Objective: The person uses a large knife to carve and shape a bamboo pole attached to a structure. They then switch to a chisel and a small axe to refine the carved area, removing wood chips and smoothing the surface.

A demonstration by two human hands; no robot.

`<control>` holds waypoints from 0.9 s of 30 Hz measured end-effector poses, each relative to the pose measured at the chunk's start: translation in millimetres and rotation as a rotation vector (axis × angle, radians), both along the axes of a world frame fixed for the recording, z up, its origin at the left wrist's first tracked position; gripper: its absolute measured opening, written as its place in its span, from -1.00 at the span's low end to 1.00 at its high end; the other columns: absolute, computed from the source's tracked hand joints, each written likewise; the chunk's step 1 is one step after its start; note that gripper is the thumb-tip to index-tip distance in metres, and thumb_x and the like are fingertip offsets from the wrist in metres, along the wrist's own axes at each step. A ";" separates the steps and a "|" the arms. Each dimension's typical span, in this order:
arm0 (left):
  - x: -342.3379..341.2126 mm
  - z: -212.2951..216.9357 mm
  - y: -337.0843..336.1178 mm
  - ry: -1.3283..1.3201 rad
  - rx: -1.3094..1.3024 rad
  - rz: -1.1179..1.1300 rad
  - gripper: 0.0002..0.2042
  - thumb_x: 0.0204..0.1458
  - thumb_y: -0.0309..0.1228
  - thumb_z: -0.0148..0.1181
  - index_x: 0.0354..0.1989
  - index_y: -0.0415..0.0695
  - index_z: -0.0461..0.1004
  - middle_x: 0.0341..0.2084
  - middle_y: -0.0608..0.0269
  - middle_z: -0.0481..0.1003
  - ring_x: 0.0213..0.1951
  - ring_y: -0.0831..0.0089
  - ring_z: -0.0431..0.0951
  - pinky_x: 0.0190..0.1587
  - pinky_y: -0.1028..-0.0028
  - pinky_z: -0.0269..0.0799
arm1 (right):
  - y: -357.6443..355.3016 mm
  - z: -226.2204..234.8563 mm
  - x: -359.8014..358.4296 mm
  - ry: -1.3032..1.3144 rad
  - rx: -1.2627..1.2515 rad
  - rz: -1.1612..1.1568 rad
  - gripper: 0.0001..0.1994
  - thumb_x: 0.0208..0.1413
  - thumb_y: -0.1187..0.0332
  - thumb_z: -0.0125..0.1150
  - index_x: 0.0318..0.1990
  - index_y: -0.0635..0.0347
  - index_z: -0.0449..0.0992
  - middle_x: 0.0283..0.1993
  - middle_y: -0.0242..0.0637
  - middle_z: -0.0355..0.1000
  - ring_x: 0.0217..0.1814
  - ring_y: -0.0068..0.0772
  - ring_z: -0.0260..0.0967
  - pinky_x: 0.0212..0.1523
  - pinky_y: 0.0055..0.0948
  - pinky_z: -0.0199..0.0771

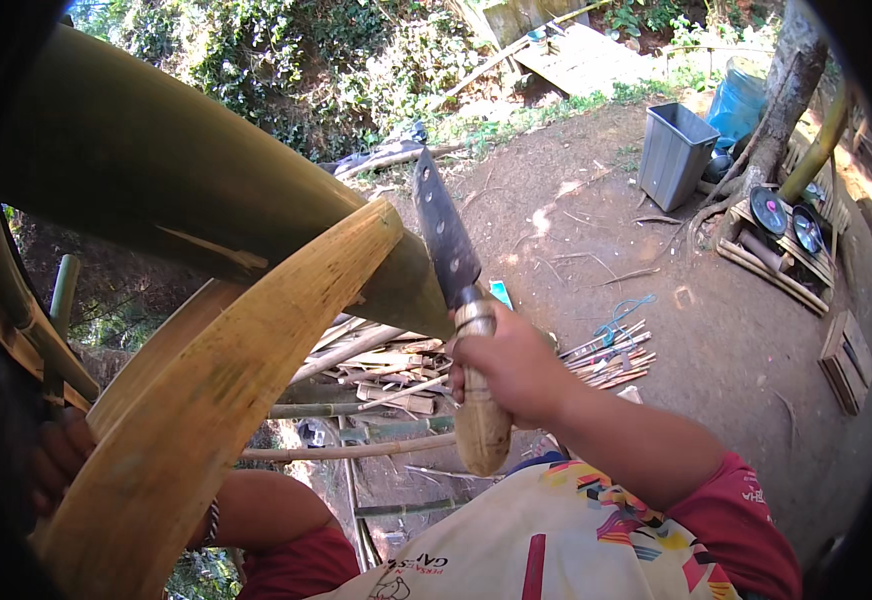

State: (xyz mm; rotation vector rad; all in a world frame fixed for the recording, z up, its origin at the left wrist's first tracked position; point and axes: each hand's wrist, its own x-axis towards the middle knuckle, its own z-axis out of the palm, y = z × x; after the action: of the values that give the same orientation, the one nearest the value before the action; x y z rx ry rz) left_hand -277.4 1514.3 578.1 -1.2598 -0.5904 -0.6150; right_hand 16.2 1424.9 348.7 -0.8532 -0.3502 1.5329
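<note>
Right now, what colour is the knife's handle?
Pale tan wood with a metal ring at the blade end; the knife handle shows best in the head view.

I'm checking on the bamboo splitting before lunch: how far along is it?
Done: one split opens the bamboo culm, a pale half peeling off; cut strips lie on the ground. In hand: right hand holds the cleaver at it, left hand steadies. Left: most of the culm remains unsplit.

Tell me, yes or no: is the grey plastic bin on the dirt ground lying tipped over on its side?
No, the grey plastic bin stands upright on the dirt ground, its open top facing up, beside the tree trunk.
</note>
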 end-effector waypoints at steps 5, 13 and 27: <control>4.0 -3.5 -5.1 0.136 0.158 0.159 -0.65 0.22 -0.22 -0.17 -0.10 -0.13 0.52 -0.19 0.20 0.55 -0.07 0.23 0.53 0.07 0.20 0.36 | -13.6 56.1 20.8 -0.072 0.286 -0.449 -0.55 0.05 0.50 0.14 0.10 0.31 0.16 -0.31 -0.28 0.33 -0.44 -0.46 0.39 -0.38 -0.33 0.51; -3.3 -0.6 5.5 0.027 0.075 0.074 -0.56 0.16 -0.02 0.05 0.04 -0.10 0.47 -0.10 0.25 0.53 -0.07 0.32 0.55 -0.01 0.23 0.46 | 1.0 13.2 2.5 0.058 -0.013 -0.034 -0.65 0.06 0.50 0.13 0.00 0.28 0.21 -0.35 -0.28 0.34 -0.44 -0.48 0.37 -0.41 -0.40 0.47; -6.7 0.2 0.3 -0.047 0.006 0.020 -0.56 0.19 -0.06 -0.09 0.03 -0.14 0.41 -0.12 0.19 0.50 -0.07 0.30 0.51 0.02 0.23 0.41 | -4.0 17.7 14.1 0.032 0.066 -0.078 -0.57 0.08 0.53 0.10 0.11 0.27 0.17 -0.31 -0.29 0.33 -0.44 -0.46 0.38 -0.36 -0.36 0.51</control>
State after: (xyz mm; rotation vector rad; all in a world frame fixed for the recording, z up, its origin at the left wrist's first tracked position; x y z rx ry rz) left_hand -284.1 1514.6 578.3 -1.2349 -0.6388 -0.6312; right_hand 30.3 1420.9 366.5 -0.7814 -0.3389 1.4536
